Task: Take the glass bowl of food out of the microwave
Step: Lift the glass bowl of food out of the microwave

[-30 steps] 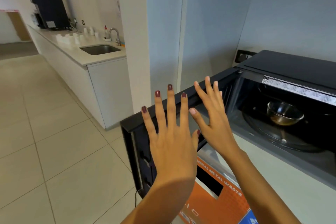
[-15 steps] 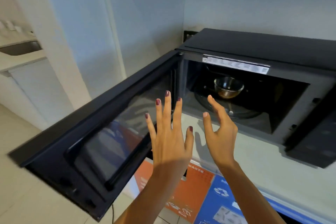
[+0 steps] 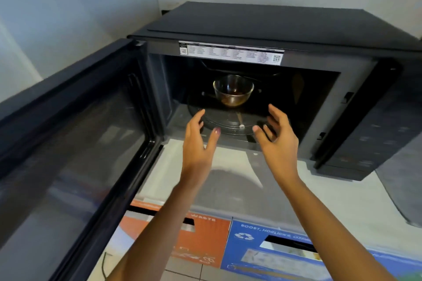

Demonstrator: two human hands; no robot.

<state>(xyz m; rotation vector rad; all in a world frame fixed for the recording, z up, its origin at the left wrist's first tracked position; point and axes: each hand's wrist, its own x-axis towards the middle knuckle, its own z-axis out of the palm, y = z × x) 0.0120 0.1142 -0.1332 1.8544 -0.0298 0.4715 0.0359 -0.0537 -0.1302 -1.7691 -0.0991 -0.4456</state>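
A clear glass bowl [image 3: 233,91] with brown food in its bottom sits on the glass turntable [image 3: 219,121] inside the black microwave [image 3: 262,27]. The microwave door [image 3: 75,139] is swung wide open to the left. My left hand [image 3: 199,141] and my right hand [image 3: 277,137] are both at the cavity's front opening, palms facing each other, fingers spread, on either side of the bowl and short of it. Neither hand touches the bowl.
The microwave stands on a pale counter [image 3: 228,180] against a grey-blue wall. Its control panel [image 3: 374,130] is on the right. Below the counter front are an orange waste bin label [image 3: 201,242] and a blue recycling label [image 3: 269,251].
My view has swung to face the microwave head-on. Both hands have moved forward from beside the open door to the cavity opening and spread apart toward the bowl.
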